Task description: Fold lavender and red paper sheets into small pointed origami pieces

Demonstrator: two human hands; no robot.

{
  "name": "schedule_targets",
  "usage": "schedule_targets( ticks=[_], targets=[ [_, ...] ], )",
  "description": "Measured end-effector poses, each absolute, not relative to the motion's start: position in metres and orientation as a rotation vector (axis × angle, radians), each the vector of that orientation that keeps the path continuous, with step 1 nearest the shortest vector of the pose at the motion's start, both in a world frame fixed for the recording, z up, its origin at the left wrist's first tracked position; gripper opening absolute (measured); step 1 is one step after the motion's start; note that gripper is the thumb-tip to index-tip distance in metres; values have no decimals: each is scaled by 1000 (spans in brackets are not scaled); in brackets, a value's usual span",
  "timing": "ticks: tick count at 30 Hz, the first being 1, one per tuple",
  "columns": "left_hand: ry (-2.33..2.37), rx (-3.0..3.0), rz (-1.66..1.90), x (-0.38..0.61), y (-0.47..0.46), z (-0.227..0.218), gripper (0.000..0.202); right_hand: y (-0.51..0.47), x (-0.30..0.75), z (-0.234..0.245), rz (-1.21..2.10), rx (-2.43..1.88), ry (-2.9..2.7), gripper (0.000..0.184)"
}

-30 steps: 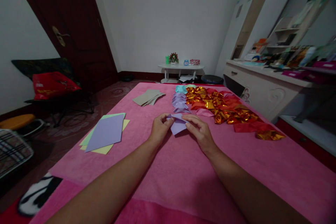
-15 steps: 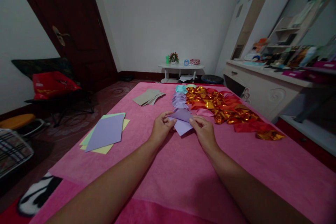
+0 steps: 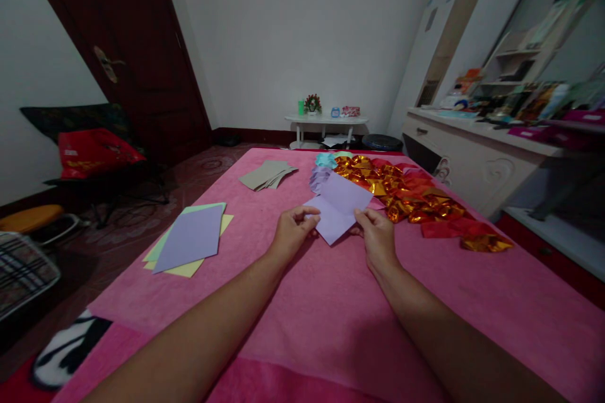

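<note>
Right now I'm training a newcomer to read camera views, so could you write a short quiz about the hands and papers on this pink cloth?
1. True or false: the left hand and the right hand both hold the same lavender sheet.
2. Which colour is on top of the coloured paper stack, near the left edge of the pink cloth?
a) yellow
b) lavender
c) light green
3. Fill the blank: in this view, the grey sheets lie to the ____ of the turquoise piece.

Key: 1 true; 2 b; 3 left.
</note>
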State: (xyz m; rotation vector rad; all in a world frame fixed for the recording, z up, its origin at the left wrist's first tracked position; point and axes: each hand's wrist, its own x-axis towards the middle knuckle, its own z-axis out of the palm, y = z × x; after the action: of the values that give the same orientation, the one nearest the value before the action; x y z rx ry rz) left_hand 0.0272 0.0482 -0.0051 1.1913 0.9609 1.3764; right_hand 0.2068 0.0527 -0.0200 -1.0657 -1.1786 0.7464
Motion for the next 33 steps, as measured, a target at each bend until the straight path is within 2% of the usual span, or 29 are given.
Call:
schedule_targets(
  ticks=[5,10,12,15,17,20,23,27,33],
  targets=[
    [1028,1256,1483,23,55,-16,21,52,204,-16,902,-1026,-985,20],
    [1279,1798,1559,18,54,-15,45,49,202,-13,904,-1004,-1048,23],
    [1363,2061,1500,19,48,-11,54,49,201,-13,900,-1006,-1061,29],
    [1391,2373,1395,23,38,-3,59,50,201,-14,869,-1033,-1032,47],
    [1375,2516,1334,26,33,2,57,50,202,-15,832,-1059,-1031,58],
    [1318,2661,1256,27,28,5,48,50,203,-17,772,-1094,-1078,63],
    [1259,2737,1174,26,28,6,40,49,203,-19,718,-1131,-1126,60],
    [1155,2788,1068,26,29,4,40,52,205,-23,681,-1194,-1174,53],
    [1018,2813,1043,28,30,4,31,59,208,-27,558,-1234,-1213,51]
  ],
)
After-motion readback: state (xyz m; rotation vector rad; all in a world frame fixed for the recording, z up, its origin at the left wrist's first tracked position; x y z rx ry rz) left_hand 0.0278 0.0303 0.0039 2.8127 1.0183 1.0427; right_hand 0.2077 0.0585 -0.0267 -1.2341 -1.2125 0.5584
